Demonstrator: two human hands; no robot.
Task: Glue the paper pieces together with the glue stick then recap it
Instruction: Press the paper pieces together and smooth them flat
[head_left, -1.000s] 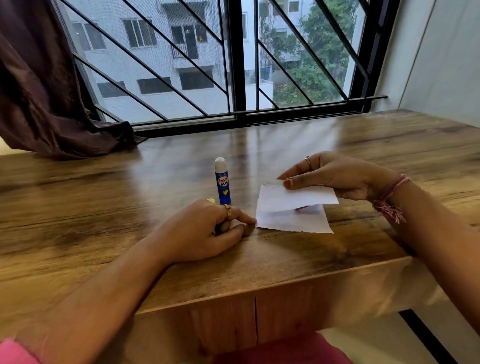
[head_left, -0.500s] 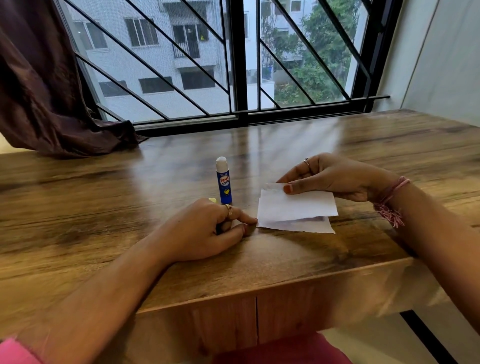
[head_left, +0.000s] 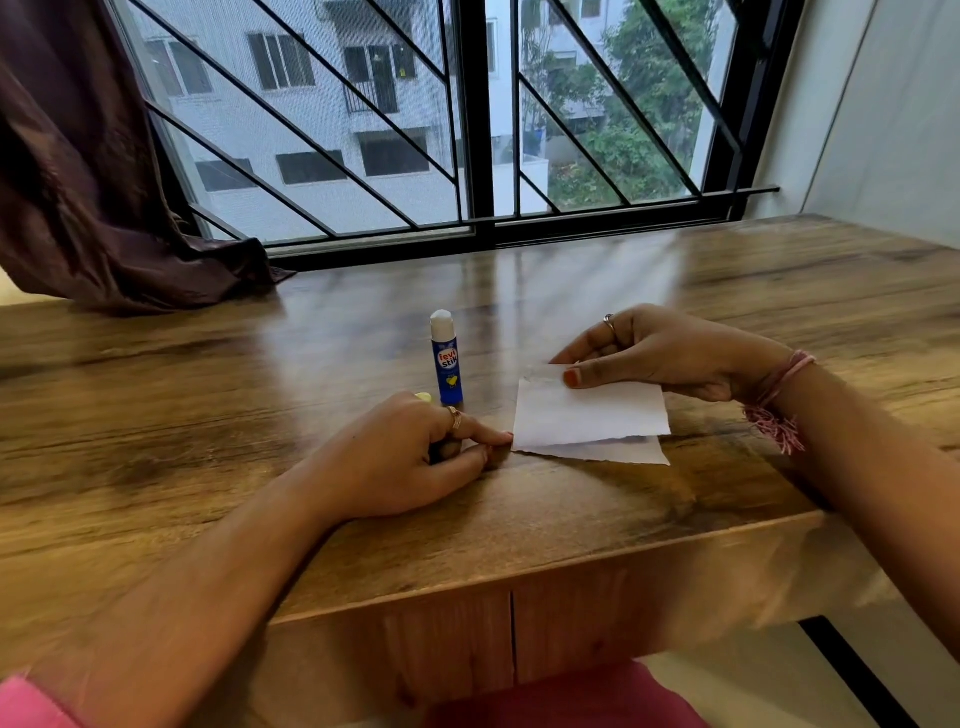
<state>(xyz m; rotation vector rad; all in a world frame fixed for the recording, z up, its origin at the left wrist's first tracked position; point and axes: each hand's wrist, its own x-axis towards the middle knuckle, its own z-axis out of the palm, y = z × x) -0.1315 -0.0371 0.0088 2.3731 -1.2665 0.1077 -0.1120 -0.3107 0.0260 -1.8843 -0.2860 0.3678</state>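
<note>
A blue glue stick stands upright and uncapped on the wooden table, its white glue exposed. My left hand lies curled just in front of it and grips a small object with a yellow end, apparently the cap. Its index fingertip touches the left edge of the lower paper piece. My right hand pinches the far edge of the upper paper piece between thumb and fingers. That piece lies almost flat over the lower one, which shows only along its near edge.
A barred window runs along the table's far side. A dark curtain drapes onto the far left corner. A pale wall stands at the right. The table's front edge is close to my forearms.
My right hand has lowered the upper paper piece onto the lower one, so it covers more of it. My left hand and the glue stick have stayed in place.
</note>
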